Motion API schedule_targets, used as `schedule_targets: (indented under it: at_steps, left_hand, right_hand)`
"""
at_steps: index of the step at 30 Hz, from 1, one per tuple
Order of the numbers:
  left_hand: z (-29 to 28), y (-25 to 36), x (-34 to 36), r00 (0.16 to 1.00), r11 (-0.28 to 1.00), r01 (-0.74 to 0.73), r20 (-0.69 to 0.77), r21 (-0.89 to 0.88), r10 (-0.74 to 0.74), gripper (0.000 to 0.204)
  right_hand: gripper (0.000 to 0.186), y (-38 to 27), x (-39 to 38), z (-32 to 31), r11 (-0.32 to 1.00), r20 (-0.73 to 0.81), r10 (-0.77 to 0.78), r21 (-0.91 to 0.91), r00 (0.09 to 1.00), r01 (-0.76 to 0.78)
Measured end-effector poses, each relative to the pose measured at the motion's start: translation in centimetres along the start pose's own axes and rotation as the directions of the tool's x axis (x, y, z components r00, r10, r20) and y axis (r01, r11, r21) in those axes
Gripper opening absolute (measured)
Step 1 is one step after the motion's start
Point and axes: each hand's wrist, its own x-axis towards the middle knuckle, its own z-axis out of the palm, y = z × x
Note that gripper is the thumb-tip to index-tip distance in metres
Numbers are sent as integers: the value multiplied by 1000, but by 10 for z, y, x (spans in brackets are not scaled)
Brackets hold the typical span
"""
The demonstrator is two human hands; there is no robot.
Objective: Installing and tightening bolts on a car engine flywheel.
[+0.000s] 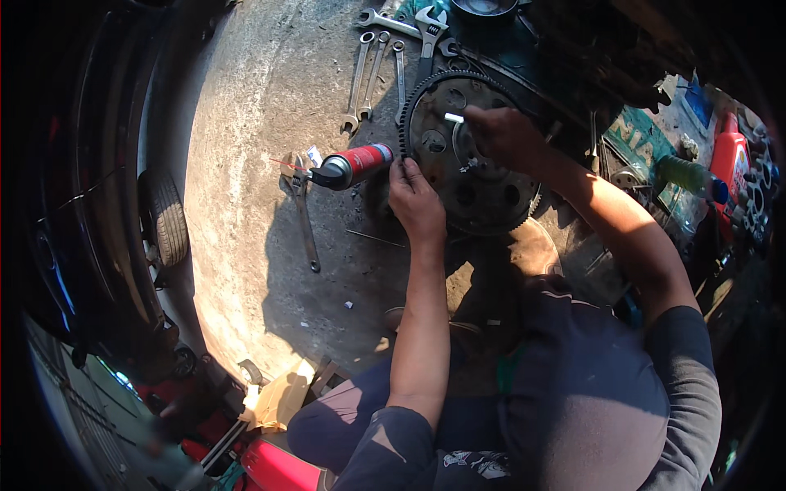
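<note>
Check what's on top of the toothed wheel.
The right hand covers part of the toothed wheel, and a small white piece shows beside that hand. What lies beneath the hand is hidden.

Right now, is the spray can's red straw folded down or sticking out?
Sticking out: the thin red straw reaches left past the black nozzle end of the red spray can, near the left hand.

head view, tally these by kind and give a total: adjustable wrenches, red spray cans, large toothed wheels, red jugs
Adjustable wrenches: 2
Red spray can: 1
Large toothed wheel: 1
Red jug: 1
Total: 5
</note>
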Motion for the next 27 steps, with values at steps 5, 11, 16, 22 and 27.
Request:
schedule_targets:
  at_steps: [5, 11, 16, 22, 27]
  left_hand:
    - [1, 8, 1, 1000, 1000, 29, 4, -6, -29, 39]
    - [-1, 10, -2, 1000, 999, 26, 15, 26, -26, 39]
    - [-2, 7, -3, 999, 1000, 20, 27, 4, -20, 41]
    - [-2, 6, 1, 997, 999, 49, 62, 0, -49, 42]
    - [-1, 12, 2, 995, 999, 54, 85, 6, -54, 42]
  right_hand:
    - [13, 4, 3, -2, 997, 5, -19, 70, 1000, 19]
    - [11, 7, 6, -1, 1000, -8, 21, 12, 1000, -21]
    - [11, 17, 11, 1, 998, -81, 14, -57, 997, -19]
    - [15, 15, 14, 2, 999, -72, -24, 30, 997, 27]
    - [14, 11, 14, -1, 996, -25, -64, 56, 998, 66]
